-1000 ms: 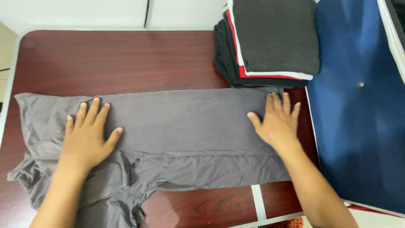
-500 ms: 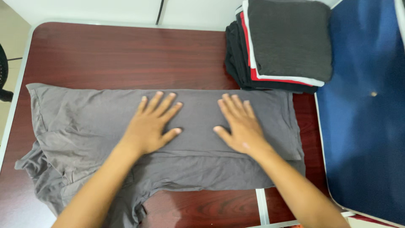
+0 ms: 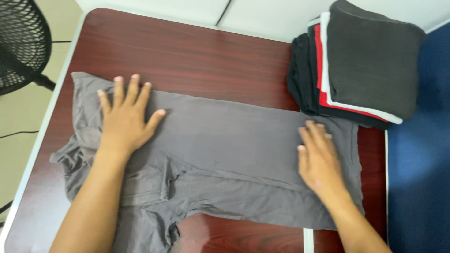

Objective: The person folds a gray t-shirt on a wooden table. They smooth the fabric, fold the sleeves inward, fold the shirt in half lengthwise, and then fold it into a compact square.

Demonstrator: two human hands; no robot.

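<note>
- The grey T-shirt [image 3: 220, 159] lies lengthwise across the dark red desk [image 3: 197, 61], folded into a long band. Its sleeve end bunches at the near left corner, and its hem end reaches towards the right edge.
- The left hand [image 3: 124, 124] rests palm down on the shirt's left part, its grip spread wide with fingers fanned. It pinches nothing; the flat palm looks placed to press the cloth smooth and keep the fold from springing open.
- The right hand [image 3: 319, 159] lies flat on the shirt's right end, fingers nearly together and pointing away from the person. It holds nothing either. With one palm near each end, the cloth between them sits taut and mostly free of creases.
- The crumpled sleeve [image 3: 70, 161] at the near left lies outside both palms, which would explain why it stays rumpled while the middle is flat.
- A stack of folded clothes [image 3: 361, 65] in black, red, white and charcoal sits at the far right corner, just beyond the shirt's right end, near the right hand's fingertips but apart from them.
- To the right of the desk lies a blue surface [image 3: 419, 178]; a black mesh chair [image 3: 21, 42] stands off the far left corner.
</note>
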